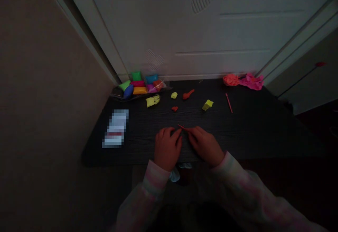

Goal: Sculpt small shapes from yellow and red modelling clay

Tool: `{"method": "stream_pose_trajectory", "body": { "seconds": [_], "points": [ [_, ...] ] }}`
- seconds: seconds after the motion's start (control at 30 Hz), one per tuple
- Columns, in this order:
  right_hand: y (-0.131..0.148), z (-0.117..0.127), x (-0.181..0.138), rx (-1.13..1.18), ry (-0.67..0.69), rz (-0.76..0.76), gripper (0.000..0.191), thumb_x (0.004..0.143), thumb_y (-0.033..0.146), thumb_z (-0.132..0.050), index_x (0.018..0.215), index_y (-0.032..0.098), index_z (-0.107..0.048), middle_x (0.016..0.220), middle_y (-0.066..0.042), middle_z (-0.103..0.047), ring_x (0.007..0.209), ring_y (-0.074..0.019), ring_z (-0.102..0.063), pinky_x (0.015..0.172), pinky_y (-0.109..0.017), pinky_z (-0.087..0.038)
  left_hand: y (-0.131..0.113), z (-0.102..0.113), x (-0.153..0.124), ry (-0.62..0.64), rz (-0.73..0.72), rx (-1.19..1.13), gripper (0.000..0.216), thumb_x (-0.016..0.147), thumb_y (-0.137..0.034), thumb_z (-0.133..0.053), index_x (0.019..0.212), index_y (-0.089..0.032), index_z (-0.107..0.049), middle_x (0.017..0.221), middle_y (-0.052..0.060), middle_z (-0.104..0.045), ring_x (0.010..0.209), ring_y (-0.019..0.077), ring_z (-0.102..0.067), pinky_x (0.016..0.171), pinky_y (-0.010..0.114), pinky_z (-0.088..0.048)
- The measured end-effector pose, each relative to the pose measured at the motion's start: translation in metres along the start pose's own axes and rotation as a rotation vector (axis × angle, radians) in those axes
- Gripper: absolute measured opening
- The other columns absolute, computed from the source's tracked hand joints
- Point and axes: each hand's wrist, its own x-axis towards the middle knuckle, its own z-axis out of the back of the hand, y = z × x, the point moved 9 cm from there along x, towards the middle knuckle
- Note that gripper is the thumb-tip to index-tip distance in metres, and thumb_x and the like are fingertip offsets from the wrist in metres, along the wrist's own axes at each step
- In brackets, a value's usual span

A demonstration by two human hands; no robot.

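Observation:
My right hand (pixel 205 144) is closed in a pinch at the dark tabletop, with a thin red stick (pixel 181 126) poking out past its fingertips toward the left. Beside it, my left hand (pixel 168 148) rests on the table, thumb and forefinger apart. The left thumb tip lies close to the stick; whether they touch I cannot tell. Beyond the hands are a small red lump (pixel 174 108), a pale yellow lump (pixel 174 95) and a red piece with a round end and a narrow tail (pixel 188 94). A yellow block (pixel 207 105) stands farther right.
A clear bag of colourful packets (pixel 139 90) lies at the back left, near a yellow packet (pixel 152 101). A blurred white rectangle (pixel 115 129) is at left. A pink-red stick (pixel 229 103) and crumpled pink items (pixel 250 81) lie right. Behind the table (pixel 253 130) stands a white door (pixel 163 20).

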Motion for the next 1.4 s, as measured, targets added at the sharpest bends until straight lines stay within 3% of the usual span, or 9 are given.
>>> {"method": "stream_pose_trajectory", "body": {
  "seconds": [1.1, 1.27, 1.4],
  "points": [
    [0.000, -0.003, 0.004, -0.107, 0.040, -0.072, 0.021, 0.081, 0.019, -0.037, 0.092, 0.016, -0.055, 0.087, -0.006, -0.062, 0.075, -0.0168, -0.059, 0.061, -0.025, -0.042, -0.002, -0.001, -0.001, 0.012, 0.000, 0.015, 0.027, 0.080, -0.028, -0.042, 0.103, -0.023, -0.055, 0.101, 0.006, -0.054, 0.095, 0.0215, -0.044, 0.079, 0.037, -0.037],
    [-0.006, 0.005, 0.004, 0.039, -0.060, -0.112, 0.021, 0.080, 0.019, -0.038, 0.093, 0.016, -0.054, 0.089, -0.006, -0.062, 0.077, -0.0169, -0.059, 0.067, -0.028, -0.045, -0.002, 0.001, 0.000, -0.001, 0.001, -0.022, 0.027, 0.080, -0.028, -0.043, 0.103, -0.023, -0.055, 0.100, 0.006, -0.055, 0.094, 0.0215, -0.046, 0.079, 0.038, -0.038],
    [-0.015, 0.012, 0.002, 0.174, -0.152, -0.149, 0.021, 0.079, 0.019, -0.039, 0.094, 0.016, -0.053, 0.090, -0.007, -0.062, 0.078, -0.0166, -0.059, 0.071, -0.029, -0.046, 0.007, 0.009, -0.001, -0.102, 0.054, -0.156, 0.028, 0.078, -0.025, -0.046, 0.104, -0.020, -0.055, 0.098, 0.006, -0.056, 0.093, 0.0187, -0.048, 0.082, 0.035, -0.040]
  ]
}}
